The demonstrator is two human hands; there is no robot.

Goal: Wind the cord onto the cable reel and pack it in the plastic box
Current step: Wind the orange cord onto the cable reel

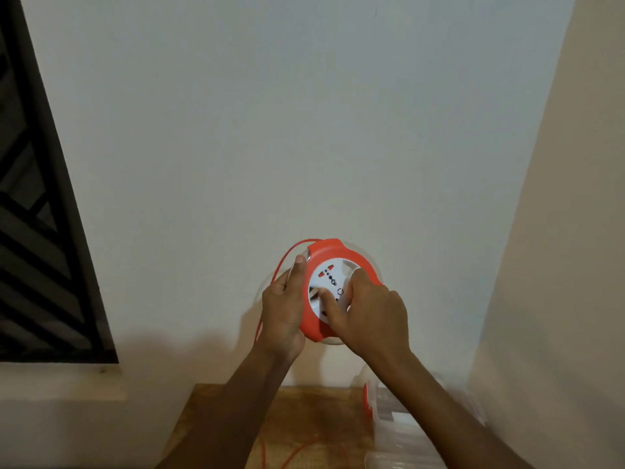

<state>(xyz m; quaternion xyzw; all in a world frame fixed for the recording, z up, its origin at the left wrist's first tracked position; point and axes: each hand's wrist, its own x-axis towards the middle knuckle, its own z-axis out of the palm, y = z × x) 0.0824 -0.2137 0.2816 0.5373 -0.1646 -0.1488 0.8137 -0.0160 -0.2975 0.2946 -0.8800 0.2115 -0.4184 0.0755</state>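
Holding the cable reel (pixel 333 292) up in front of a pale wall (pixel 270 113), the person keeps it in the lower middle of the frame, well above the table (pixel 318 421). The reel is round, with an orange ring and a white middle that has plug holes in it.

The left hand (pixel 284 313) is wrapped around the left edge of the reel. Its thumb points up along the orange rim, and its fingers are curled behind, so it is clamped on the reel. The right hand (pixel 368 316) lies on the front of the reel. Its fingers press on the white middle part and its thumb rests near the orange ring at the top right. It is closed on the reel too.

The orange cord (pixel 282 265) comes out at the top of the reel, bends over to the left and hangs down past the left hand. More of it lies loose on the wooden table at the bottom of the frame.

The clear plastic box (pixel 402 431) sits at the lower right, on the right side of the table, partly hidden by the right arm. A dark window with slanted bars (pixel 37 231) fills the left edge of the frame.
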